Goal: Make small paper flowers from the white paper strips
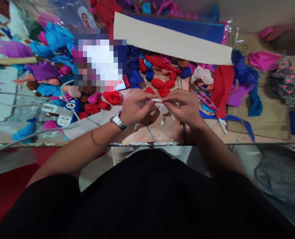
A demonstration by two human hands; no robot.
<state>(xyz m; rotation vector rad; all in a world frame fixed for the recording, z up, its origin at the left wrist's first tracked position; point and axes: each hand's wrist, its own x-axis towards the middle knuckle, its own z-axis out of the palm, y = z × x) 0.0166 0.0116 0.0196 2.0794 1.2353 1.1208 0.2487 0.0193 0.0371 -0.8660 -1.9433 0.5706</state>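
Observation:
Close together over the front of the table, my left hand and my right hand pinch a small white strip between thumbs and fingertips. The strip looks like paper or tape; I cannot tell which. A pale, rounded piece hangs just below it, partly behind the fingers. Bunched red crepe paper lies just beyond my fingertips. Pink-handled scissors rest to the right of my right hand. A metal watch is on my left wrist.
A long cream card strip lies across the back over a blue sheet. Crumpled coloured paper is heaped at the left, near a white power strip and its cable. Cardboard covers the right side. A blue ribbon reaches the table's edge.

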